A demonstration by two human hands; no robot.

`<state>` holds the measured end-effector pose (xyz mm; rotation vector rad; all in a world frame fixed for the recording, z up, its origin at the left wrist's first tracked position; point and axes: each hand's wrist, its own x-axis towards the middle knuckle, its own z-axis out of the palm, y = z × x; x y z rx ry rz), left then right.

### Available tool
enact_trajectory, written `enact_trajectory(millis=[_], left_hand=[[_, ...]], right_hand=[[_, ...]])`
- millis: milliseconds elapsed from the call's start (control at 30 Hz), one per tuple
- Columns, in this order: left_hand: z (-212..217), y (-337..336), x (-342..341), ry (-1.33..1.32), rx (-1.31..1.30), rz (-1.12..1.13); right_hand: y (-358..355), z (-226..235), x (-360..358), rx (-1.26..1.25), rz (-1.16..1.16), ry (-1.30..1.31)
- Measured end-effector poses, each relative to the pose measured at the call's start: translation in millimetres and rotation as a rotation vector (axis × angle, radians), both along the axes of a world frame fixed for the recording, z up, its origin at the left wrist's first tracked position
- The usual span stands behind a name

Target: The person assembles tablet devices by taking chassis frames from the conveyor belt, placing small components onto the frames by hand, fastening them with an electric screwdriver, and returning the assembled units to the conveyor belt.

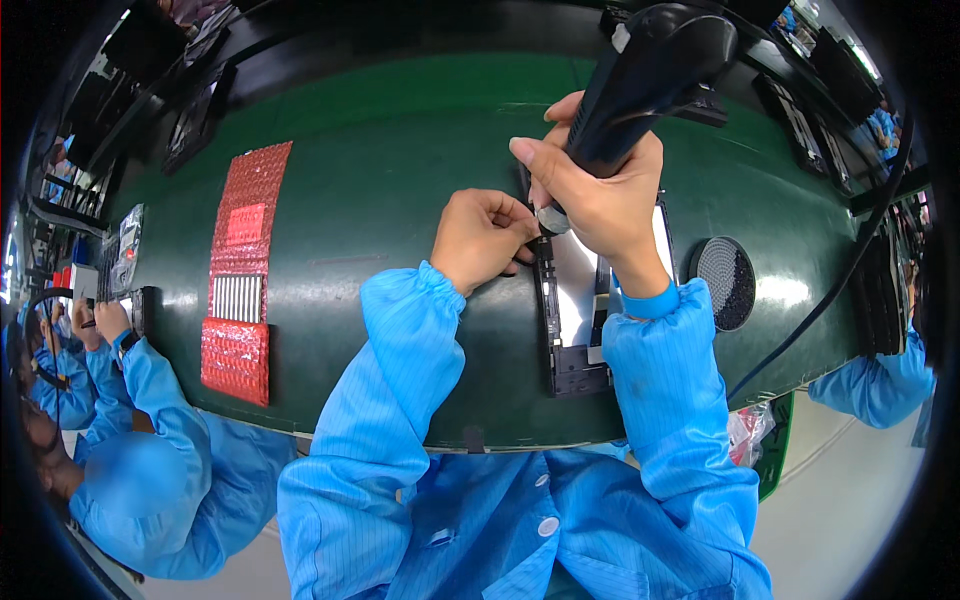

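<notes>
- At the far left, a co-worker's hand (113, 320) is well apart from the work in front of the person.
- Next, on the green surface (345, 225), lies red bubble wrap (236, 362) around a row of silver strips (238, 298), its length running away from the person; it is well to the left of both hands.
- The left hand (485, 240) comes in from the lower left and stands at the left edge of the dark-framed panel, near its far end. Its fingertips are drawn close together; whether anything is clamped between them cannot be told.
- The dark-framed panel (575, 275) lies flat on the surface, just right of the left hand and partly beneath the right arm. Its long axis runs from the near side toward the far side, leaning slightly left at the far end.
- A round grey piece (553, 220) sits between the two hands, over that far left corner, where the hands come nearest each other.
- The right hand (618, 200) is above the panel's far part, its fingers closed around a dark handheld tool (645, 95) that slants up to the right.
- Right of the panel, near but apart, stands a round black dish (741, 318).
</notes>
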<state>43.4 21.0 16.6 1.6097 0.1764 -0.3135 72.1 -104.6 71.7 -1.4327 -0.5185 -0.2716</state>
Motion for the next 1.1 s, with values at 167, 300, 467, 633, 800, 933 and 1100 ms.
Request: enact_trajectory(millis=[167,300,467,633,800,933,1100], left_hand=[[-4,3,1,-0.007,-0.006,-0.007],[-3,1,1,-0.05,0.021,-0.011],[7,-8,-1,-0.074,0.011,-0.029],[2,7,-4,0.025,0.073,-0.003],[7,-4,-3,0.011,0.124,-0.044],[13,-12,-10,0.065,0.098,-0.109],[7,-11,-8,0.064,0.112,-0.106]], right_hand=[[7,-1,-3,-0.014,0.022,0.008],[8,-4,-5,-0.039,0.002,-0.068],[2,1,-8,0.001,-0.141,-0.023],[-25,9,-17,0.178,-0.068,0.048],[-142,22,-43,0.125,-0.274,0.005],[-192,-1,-38,0.25,-0.385,-0.041],[-192,-10,-29,0.175,-0.4,0.034]])
